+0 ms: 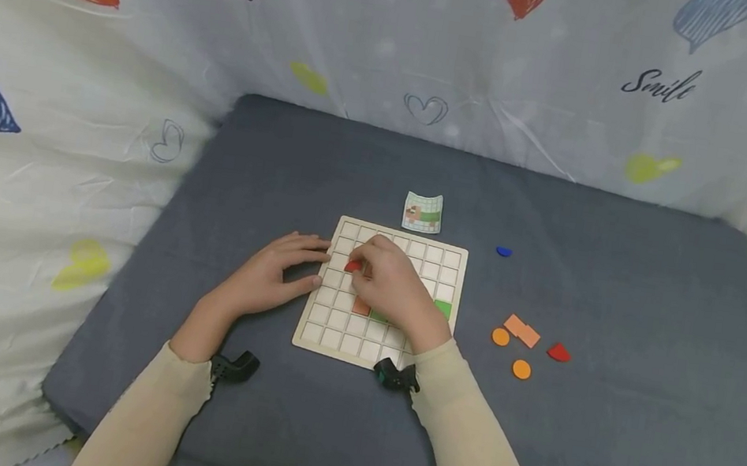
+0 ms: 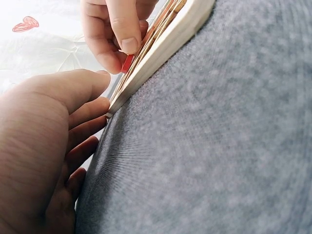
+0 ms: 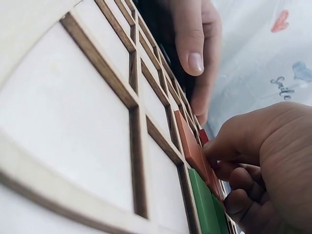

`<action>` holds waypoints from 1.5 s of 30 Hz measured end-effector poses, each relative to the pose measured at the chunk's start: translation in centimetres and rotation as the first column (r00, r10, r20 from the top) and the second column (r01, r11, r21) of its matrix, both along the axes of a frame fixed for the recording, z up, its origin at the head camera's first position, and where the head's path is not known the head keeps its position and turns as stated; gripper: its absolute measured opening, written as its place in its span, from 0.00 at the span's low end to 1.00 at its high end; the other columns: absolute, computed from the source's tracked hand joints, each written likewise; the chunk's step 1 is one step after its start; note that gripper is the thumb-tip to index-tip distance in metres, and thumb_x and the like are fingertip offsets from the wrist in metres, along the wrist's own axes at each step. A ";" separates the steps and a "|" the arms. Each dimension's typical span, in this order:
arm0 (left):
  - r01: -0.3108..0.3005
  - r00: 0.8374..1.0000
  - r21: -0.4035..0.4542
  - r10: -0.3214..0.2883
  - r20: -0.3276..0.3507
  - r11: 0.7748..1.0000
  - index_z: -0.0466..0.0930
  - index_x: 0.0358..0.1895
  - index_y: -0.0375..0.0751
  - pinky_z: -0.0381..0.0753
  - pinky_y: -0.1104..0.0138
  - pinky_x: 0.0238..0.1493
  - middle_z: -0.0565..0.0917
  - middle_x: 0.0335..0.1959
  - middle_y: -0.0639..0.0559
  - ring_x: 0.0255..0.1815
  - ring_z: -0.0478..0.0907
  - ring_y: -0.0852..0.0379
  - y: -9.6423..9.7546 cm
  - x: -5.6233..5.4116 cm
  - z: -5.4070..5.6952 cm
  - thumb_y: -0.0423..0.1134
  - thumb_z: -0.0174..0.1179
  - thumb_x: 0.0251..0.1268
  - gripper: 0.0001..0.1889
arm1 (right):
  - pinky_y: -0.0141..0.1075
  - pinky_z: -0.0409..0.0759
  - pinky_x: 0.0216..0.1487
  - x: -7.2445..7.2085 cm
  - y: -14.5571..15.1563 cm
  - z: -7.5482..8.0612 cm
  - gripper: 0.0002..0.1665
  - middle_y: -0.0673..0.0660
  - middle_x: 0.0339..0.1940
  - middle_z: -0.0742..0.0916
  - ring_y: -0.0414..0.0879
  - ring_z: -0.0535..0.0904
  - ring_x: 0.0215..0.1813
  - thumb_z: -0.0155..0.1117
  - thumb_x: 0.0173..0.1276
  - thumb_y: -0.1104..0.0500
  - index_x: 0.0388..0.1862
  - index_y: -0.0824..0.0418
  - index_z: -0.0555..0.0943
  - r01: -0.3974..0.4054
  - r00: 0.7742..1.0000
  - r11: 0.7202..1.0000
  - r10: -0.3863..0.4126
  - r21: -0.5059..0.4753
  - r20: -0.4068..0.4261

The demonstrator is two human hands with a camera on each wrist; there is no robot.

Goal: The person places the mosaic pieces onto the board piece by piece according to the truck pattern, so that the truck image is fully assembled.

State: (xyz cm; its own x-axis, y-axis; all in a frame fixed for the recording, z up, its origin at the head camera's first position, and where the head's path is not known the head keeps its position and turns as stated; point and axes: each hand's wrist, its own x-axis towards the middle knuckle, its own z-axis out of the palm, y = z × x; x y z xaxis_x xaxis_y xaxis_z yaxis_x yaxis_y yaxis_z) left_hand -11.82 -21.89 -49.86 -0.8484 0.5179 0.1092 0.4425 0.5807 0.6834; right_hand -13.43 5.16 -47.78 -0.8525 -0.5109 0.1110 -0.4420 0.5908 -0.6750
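Note:
A wooden grid board (image 1: 352,341) lies on the dark cloth. My right hand (image 1: 392,279) is over it, pinching a small red piece (image 1: 352,266) between thumb and fingers at the board's upper left cells. In the right wrist view, the red piece (image 3: 203,135) shows just past an orange-brown piece (image 3: 190,141) and a green piece (image 3: 207,204) set in cells. Another green piece (image 1: 443,307) sits near the board's right edge. Beside the left edge rests my left hand (image 1: 270,274), fingers extended, fingertips at the rim. My right hand and forearm hide the middle cells.
Behind the board lies a small printed card (image 1: 422,213). To the right are a blue half-round piece (image 1: 503,251), two orange rectangles (image 1: 521,330), two orange discs (image 1: 521,369) and a red piece (image 1: 559,352). A printed curtain (image 1: 370,49) hangs around the table.

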 end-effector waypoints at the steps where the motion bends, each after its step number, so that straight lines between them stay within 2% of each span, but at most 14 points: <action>1: 0.001 1.000 -0.001 -0.001 0.000 1.000 0.84 0.73 0.45 0.50 0.51 0.92 0.75 0.80 0.49 0.86 0.62 0.44 0.0 0.0 0.0 0.47 0.70 0.80 0.25 | 0.36 0.83 0.40 0.0 0.0 0.0 0.12 0.50 0.47 0.83 0.43 0.76 0.39 0.67 0.75 0.67 0.53 0.59 0.90 0.003 1.000 1.000 -0.003 0.002 0.003; 23: 0.002 1.000 0.003 -0.002 0.001 1.000 0.84 0.73 0.45 0.50 0.51 0.92 0.75 0.80 0.48 0.86 0.63 0.43 0.0 -0.1 0.0 0.47 0.70 0.80 0.25 | 0.36 0.82 0.40 0.0 0.1 -0.3 0.15 0.50 0.47 0.83 0.44 0.76 0.39 0.67 0.74 0.67 0.56 0.61 0.90 0.031 1.000 0.999 -0.031 0.013 0.005; 38: 0.003 1.000 0.006 -0.003 0.009 1.000 0.83 0.74 0.44 0.49 0.50 0.92 0.75 0.80 0.46 0.86 0.62 0.42 0.1 -0.1 0.2 0.47 0.70 0.80 0.25 | 0.38 0.83 0.39 0.2 0.6 0.1 0.14 0.52 0.48 0.85 0.44 0.77 0.40 0.69 0.75 0.65 0.57 0.61 0.90 0.006 1.000 0.996 -0.006 -0.087 0.004; 45: 0.005 1.000 0.010 -0.005 0.005 1.000 0.83 0.73 0.44 0.49 0.50 0.92 0.75 0.80 0.46 0.86 0.62 0.41 0.3 -0.2 -0.1 0.46 0.71 0.79 0.25 | 0.38 0.85 0.47 0.7 1.4 0.5 0.14 0.52 0.49 0.85 0.44 0.79 0.45 0.67 0.76 0.65 0.56 0.61 0.90 0.006 1.000 0.997 -0.007 -0.079 -0.018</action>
State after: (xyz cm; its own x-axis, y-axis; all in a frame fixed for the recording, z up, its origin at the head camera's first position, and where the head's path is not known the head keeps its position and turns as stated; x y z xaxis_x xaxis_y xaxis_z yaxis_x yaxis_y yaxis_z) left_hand -12.01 -21.63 -49.96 -0.8465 0.5208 0.1101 0.4418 0.5719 0.6912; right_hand -12.71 6.57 -47.27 -0.8532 -0.4944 0.1662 -0.4509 0.5390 -0.7114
